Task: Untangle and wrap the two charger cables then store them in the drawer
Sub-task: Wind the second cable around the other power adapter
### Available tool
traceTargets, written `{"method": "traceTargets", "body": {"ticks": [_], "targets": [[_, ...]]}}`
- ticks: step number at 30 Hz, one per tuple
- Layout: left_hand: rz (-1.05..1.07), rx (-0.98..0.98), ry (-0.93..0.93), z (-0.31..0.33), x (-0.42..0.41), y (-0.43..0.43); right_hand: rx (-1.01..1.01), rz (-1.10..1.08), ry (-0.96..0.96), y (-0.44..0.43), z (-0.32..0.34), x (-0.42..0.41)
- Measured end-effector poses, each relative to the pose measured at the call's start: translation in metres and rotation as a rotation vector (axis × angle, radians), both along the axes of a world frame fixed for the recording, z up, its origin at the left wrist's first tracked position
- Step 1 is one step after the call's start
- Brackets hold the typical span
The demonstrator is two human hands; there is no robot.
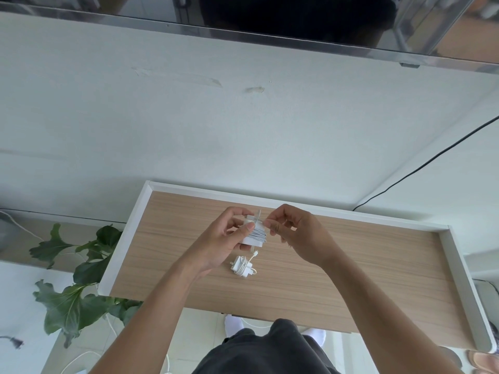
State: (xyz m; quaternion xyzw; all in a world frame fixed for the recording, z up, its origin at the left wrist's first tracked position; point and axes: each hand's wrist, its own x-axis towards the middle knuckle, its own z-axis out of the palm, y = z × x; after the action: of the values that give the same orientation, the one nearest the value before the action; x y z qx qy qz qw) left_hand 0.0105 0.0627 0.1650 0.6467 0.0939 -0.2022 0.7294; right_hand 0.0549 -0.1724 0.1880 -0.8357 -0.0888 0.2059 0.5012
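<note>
Both hands are raised just above the middle of a desk, close together, working on one item. Left hand (225, 238) grips a white charger (249, 240) from the left side, with the thumb lying across its face and the fingers curled behind it. A pale cable (259, 234) is wound in several turns around the charger's right half. A free stretch of it rises past the top edge. Right hand (295, 233) sits just beside the charger on the right. Its thumb and forefinger pinch that free stretch near the top of the block, and the other fingers are loosely curled.

At far left a leafy green plant (81, 268) stands beside the desk, with thin white cords on the floor around it. The desk (364, 265) has a light wood-grain top with a raised white rim along its left, far and right edges. A second charger (241, 266) lies on the wood below the left hand, near it but not touching. It is smaller, its thin cable is wrapped around its body, and one connector end pokes out towards the upper right.

Behind the desk is a pale wall (243, 117) with a few scuffs. A dark, glossy screen (270, 17) is mounted along the top. At right a black cord (432, 161) slants down the wall to a point near the desk's far rim. Below the desk's near edge, white socks (314, 334) and dark clothing show.
</note>
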Motion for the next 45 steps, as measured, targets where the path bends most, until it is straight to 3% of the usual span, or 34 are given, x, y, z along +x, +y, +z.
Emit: {"method": "traceTargets", "body": {"ticks": [13,27,35,45], "targets": [[0.083,-0.016,-0.007,0.002,0.000,-0.005,0.149,0.005,0.059,0.010,-0.007,-0.004],[0.060,-0.086,0.058,0.013,0.006,-0.006,-0.165,0.178,-0.154,0.006,-0.010,0.004],[0.056,-0.064,0.124,0.016,0.010,-0.001,0.000,0.164,-0.149,0.011,-0.009,-0.002],[0.167,-0.232,0.246,0.008,0.012,0.005,-0.001,0.112,-0.156,0.010,-0.014,0.001]]}}
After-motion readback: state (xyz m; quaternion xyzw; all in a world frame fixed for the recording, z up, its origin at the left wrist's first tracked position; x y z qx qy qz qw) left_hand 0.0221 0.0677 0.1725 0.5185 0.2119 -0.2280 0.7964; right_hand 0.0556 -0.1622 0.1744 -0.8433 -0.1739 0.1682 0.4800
